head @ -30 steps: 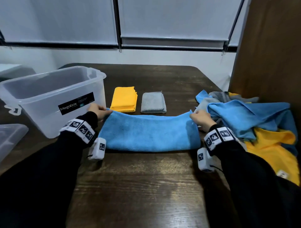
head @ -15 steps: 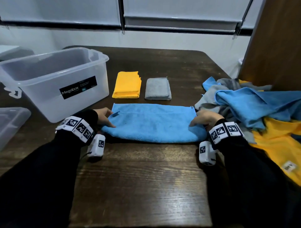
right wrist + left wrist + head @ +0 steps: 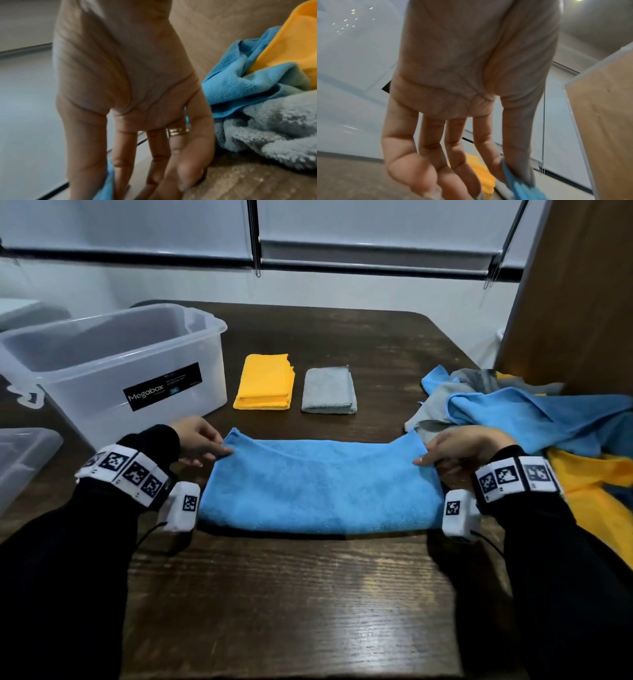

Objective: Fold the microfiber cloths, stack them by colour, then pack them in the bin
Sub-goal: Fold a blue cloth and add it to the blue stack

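A blue cloth (image 3: 322, 487), folded into a long strip, lies across the middle of the dark wooden table (image 3: 308, 594). My left hand (image 3: 200, 440) pinches its far left corner, and my right hand (image 3: 459, 445) pinches its far right corner. Both corners are raised a little, so the far edge sags between them. In the left wrist view, thumb and forefinger pinch the blue cloth (image 3: 520, 189). The right wrist view shows the cloth's edge (image 3: 106, 185) beside my thumb. A folded yellow cloth (image 3: 265, 381) and a folded grey cloth (image 3: 329, 390) lie side by side behind it.
A clear plastic bin (image 3: 113, 364) labelled Megabox stands at the back left with nothing in it. A clear lid (image 3: 20, 460) lies at the left edge. A loose pile of blue, grey and yellow cloths (image 3: 534, 419) fills the right side, against a brown panel (image 3: 575, 302).
Half a second ago the strip lay flat with my hands resting on its ends. Now both hands pinch the far corners and have lifted them slightly.
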The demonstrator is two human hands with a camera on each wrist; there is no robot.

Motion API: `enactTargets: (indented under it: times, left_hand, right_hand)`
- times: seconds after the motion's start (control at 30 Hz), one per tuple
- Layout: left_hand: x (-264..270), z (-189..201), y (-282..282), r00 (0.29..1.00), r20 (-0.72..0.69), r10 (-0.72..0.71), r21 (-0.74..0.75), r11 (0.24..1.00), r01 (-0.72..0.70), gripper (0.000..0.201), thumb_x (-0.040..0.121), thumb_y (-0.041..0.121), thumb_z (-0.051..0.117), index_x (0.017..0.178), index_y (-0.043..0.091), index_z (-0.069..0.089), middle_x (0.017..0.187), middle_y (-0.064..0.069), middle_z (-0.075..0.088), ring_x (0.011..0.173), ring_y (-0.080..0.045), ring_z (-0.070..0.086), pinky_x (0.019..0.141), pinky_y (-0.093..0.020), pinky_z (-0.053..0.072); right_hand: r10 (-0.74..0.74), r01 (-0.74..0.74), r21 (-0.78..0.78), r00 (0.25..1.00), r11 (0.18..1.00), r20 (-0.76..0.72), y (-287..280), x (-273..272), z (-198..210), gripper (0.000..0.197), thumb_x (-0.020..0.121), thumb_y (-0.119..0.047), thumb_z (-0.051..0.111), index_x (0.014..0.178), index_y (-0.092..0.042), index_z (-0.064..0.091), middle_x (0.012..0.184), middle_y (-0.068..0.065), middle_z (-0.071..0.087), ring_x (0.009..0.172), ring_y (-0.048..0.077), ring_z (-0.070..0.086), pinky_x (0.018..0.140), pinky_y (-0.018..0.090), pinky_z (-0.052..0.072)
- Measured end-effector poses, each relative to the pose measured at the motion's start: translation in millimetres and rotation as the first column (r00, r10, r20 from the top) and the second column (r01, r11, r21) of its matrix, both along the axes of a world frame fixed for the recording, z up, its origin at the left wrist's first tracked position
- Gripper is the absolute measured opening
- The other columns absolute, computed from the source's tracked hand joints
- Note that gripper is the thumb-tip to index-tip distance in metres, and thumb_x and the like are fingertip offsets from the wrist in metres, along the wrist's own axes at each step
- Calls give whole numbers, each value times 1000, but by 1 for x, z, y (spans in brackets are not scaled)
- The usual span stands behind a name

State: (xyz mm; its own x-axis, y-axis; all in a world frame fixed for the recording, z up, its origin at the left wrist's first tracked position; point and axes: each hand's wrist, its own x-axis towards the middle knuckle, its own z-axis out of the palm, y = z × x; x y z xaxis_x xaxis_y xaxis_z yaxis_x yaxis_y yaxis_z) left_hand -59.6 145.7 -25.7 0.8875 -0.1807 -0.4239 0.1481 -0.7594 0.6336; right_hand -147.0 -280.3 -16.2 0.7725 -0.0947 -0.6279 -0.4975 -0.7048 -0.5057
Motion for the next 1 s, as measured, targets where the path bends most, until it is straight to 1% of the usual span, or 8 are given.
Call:
enactTargets:
  times: [0.13, 0.27, 0.4, 0.53, 0.67, 0.83, 0.9, 1.0]
  left_hand:
    - [14, 10, -4, 996, 38, 81, -57, 995, -79, 17, 84, 18, 68, 78, 6, 57, 39, 3, 54, 30, -7, 44, 34, -16, 34]
    - [18, 1, -16, 996, -78, 33, 120, 993, -24, 17, 83, 15, 71, 80, 0, 63, 49, -5, 61, 38, -15, 54, 40, -22, 46]
    - [21, -13, -25, 999, -50, 16, 248, 969, -3, 23, 80, 14, 74, 77, -5, 63, 51, -9, 58, 44, -20, 55, 48, -26, 47]
    - [26, -17, -21, 997, -20, 74, 199, 978, -68, 21, 82, 7, 71, 69, -2, 58, 47, -10, 54, 33, -18, 50, 37, -21, 42]
    - [31, -12, -17, 992, 45, 119, 180, 976, -125, 19, 83, 11, 71, 76, 1, 56, 59, -12, 54, 46, -22, 48, 39, -22, 41]
    - [30, -15, -19, 993, -65, 99, 241, 967, -81, 25, 86, 10, 68, 71, -4, 54, 54, -11, 55, 43, -21, 51, 32, -20, 41]
    - [33, -22, -21, 992, -22, 120, 217, 970, -113, 27, 85, 16, 69, 74, -1, 52, 61, -12, 54, 47, -22, 48, 34, -20, 40]
    - [39, -30, -22, 986, 49, 158, 111, 980, -163, 27, 83, 25, 72, 76, 7, 53, 65, -12, 52, 47, -20, 43, 46, -22, 40]
  right_hand:
    - [-135, 147, -77, 980, 986, 144, 2, 4, 7, 37, 85, -24, 72, 61, -10, 48, 49, 2, 43, 38, 12, 38, 41, 19, 32]
    - [-153, 153, -91, 988, 984, 3, 12, 14, -12, 50, 96, -28, 60, 57, -12, 33, 40, 2, 32, 34, 14, 31, 42, 20, 30]
    - [-241, 255, -163, 965, 953, 103, 22, 21, -29, 34, 93, -24, 63, 70, -7, 45, 61, 8, 46, 51, 20, 45, 53, 29, 41]
    - [-232, 265, -180, 955, 947, 185, 26, 24, -25, 34, 93, -16, 62, 67, -8, 42, 48, 6, 47, 42, 18, 45, 46, 26, 40]
    - [-230, 275, -159, 940, 948, 251, 25, 29, -13, 33, 93, -12, 61, 66, -8, 42, 55, 8, 44, 45, 19, 41, 47, 26, 36]
    - [-204, 230, -173, 966, 958, 156, 27, 33, -18, 28, 94, -17, 61, 74, -6, 45, 59, 8, 48, 42, 16, 49, 37, 21, 40]
    - [-197, 228, -196, 966, 954, 166, 27, 35, -22, 31, 94, -17, 61, 71, -7, 44, 51, 7, 46, 34, 14, 46, 36, 19, 39]
    - [-176, 218, -232, 966, 948, 188, 27, 38, -25, 28, 94, -16, 60, 73, -6, 44, 62, 9, 51, 48, 19, 51, 43, 24, 40]
